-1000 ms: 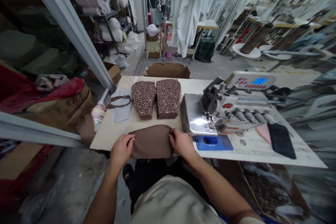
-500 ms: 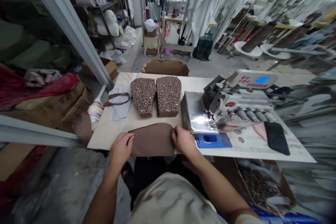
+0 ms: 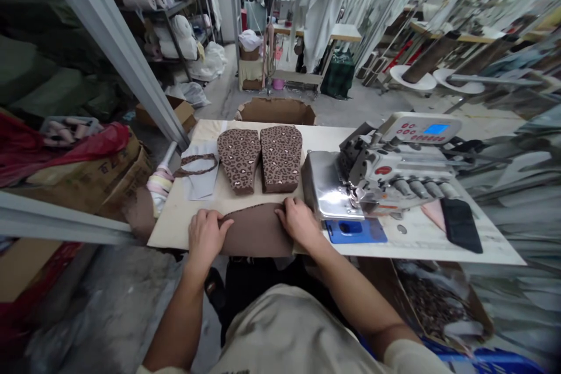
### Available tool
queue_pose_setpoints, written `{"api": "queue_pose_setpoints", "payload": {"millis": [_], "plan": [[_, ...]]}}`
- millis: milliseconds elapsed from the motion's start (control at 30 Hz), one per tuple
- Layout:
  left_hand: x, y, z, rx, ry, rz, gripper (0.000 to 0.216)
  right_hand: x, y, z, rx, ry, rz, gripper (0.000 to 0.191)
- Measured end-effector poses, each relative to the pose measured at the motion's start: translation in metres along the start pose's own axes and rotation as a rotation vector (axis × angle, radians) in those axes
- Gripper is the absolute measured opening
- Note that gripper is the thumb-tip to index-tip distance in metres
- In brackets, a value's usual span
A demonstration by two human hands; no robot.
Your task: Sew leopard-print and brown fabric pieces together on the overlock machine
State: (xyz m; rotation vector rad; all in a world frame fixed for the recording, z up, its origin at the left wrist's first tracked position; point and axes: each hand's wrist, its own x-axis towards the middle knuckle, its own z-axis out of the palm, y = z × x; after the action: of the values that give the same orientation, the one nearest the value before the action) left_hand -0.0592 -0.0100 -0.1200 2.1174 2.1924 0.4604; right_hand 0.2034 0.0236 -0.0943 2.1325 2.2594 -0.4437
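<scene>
A brown cut fabric piece (image 3: 256, 232), plain side up with a thin leopard-print strip showing along its far edge, lies at the table's front edge. My left hand (image 3: 207, 238) grips its left end, thumb on top and the other fingers around the side. At the upper right corner, my right hand (image 3: 300, 223) pinches the same piece, some fingertips hidden. Just beyond are two stacks of leopard-print fabric pieces, a left stack (image 3: 239, 159) and a right stack (image 3: 281, 158), standing side by side.
An overlock sewing machine (image 3: 390, 169) with a shiny metal plate stands to the right. A blue card holder (image 3: 366, 232) and a black fabric piece (image 3: 460, 225) lie before it. A leopard-print strip (image 3: 199, 165) rests on white sheets at left. Beyond the table is a cardboard box (image 3: 277, 112).
My left hand has slid its thumb further onto the fabric. My right hand has shifted up and slightly left along the fabric's right edge.
</scene>
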Motion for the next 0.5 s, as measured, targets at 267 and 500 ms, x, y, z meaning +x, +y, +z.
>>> {"api": "queue_pose_setpoints", "payload": {"millis": [267,500], "plan": [[-0.010,-0.005,0.007,-0.681,0.085,-0.228,0.026,0.003,0.009,0.007,0.503,0.101,-0.166,0.004],[-0.012,0.002,-0.002,-1.329,0.157,-0.435,0.046,-0.040,0.033,-0.003,1.098,0.166,-0.274,0.020]]}}
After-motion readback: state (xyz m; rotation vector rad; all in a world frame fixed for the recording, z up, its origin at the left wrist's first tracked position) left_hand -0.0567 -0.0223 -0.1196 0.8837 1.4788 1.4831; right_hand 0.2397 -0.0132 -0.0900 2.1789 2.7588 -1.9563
